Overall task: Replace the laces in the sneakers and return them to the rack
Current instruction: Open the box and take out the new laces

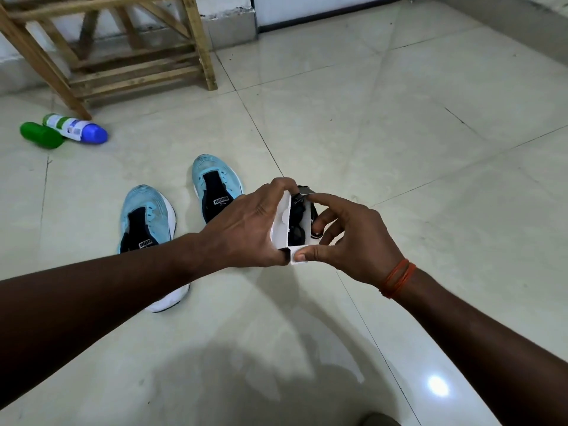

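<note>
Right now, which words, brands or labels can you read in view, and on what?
"PUMA", upside down from here, on the tongue of the nearer sneaker.
"PUMA", upside down too, on the tongue of the farther sneaker.
White bottle: label print too blurred to read.
Green bottle: no text visible.
White card packet, gripped by the left hand and right hand: no print visible.

Left forearm (123, 287) covering heel half of near sneaker (147, 216); left hand (246, 229) masking rear of far sneaker (215, 176). Wooden rack (138, 76) running off top and left edges. Dark bundle (297, 219) inside white box (280, 222) appearing too blurred for identifying.
</note>
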